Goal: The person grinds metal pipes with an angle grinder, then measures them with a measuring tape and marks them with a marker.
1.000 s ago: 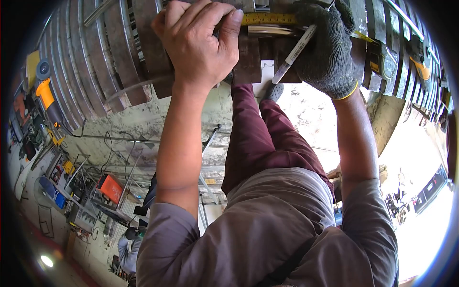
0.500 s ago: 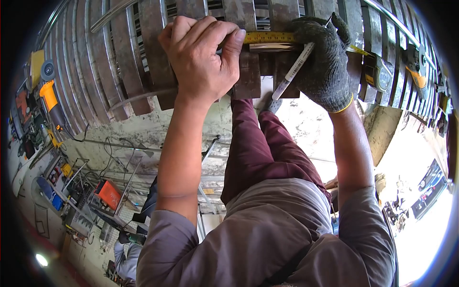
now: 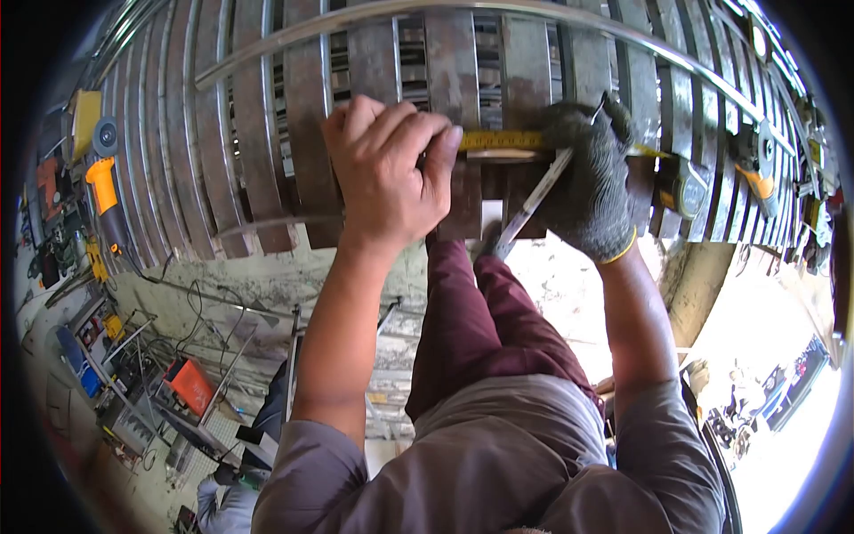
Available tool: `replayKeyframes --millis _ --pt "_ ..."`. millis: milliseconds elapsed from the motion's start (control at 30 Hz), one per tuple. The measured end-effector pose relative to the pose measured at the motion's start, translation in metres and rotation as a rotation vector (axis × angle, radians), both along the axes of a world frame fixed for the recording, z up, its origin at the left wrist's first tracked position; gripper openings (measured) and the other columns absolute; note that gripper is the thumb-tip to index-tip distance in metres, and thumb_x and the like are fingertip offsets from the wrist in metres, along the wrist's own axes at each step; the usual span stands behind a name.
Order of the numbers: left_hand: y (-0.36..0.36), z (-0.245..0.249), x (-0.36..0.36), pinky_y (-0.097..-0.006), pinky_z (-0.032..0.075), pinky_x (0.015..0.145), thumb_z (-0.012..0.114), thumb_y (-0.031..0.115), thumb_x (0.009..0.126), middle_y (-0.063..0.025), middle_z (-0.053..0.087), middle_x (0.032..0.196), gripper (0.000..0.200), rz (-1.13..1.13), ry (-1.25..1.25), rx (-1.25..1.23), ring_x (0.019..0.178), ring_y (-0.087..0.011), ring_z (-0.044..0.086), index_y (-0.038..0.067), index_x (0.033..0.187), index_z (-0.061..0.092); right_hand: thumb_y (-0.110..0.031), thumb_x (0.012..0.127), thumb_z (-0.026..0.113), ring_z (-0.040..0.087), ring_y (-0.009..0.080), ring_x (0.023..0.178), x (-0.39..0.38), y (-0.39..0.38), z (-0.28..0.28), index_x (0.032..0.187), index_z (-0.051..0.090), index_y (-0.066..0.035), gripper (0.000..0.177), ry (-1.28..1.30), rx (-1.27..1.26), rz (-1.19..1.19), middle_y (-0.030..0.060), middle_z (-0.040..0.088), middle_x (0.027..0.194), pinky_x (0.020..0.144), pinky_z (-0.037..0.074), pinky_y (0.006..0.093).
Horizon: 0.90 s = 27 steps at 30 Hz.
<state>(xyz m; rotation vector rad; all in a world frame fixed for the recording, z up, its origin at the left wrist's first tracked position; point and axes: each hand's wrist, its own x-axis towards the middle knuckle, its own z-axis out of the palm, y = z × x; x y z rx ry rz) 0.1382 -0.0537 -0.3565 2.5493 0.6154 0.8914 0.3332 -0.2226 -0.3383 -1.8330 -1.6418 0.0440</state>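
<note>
My bare left hand (image 3: 391,173) pinches the end of a yellow tape measure (image 3: 503,140) between thumb and curled fingers. The blade runs right across the metal slats, over a short shiny metal strip (image 3: 505,155), and passes under my right hand (image 3: 587,182). That hand wears a dark knit glove and is closed around a white marker pen (image 3: 536,198), which slants down to the left. A thin pointed metal tip pokes up from the gloved fingers; what it belongs to is hidden. The tape's case (image 3: 683,189) rests on the slats right of the glove.
The slatted metal bench (image 3: 218,169) carries a long curved-looking metal tube (image 3: 356,18) behind my hands. Angle grinders lie at the left (image 3: 107,191) and right (image 3: 756,160). Lower left are an orange box (image 3: 189,384) and another person's grey sleeve (image 3: 227,509).
The view has tilted, so the bench and hands sit lower in the frame and more of the long tube shows. Both hands keep their holds on the tape and the marker.
</note>
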Motion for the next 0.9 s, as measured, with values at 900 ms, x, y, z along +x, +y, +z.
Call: replayKeyframes --millis 900 --pt "0.000 0.011 0.000 -0.0421 0.042 0.090 0.081 0.021 0.096 -0.0021 0.069 0.082 0.015 -0.028 -0.026 -0.083 0.083 -0.0262 0.055 0.011 0.088 0.075 -0.017 0.072 0.094 0.069 0.0385 0.117 0.001 0.001 0.005 0.111 0.058 -0.012 0.054 0.040 -0.033 0.012 0.0126 0.074 0.117 0.117 0.035 0.0568"
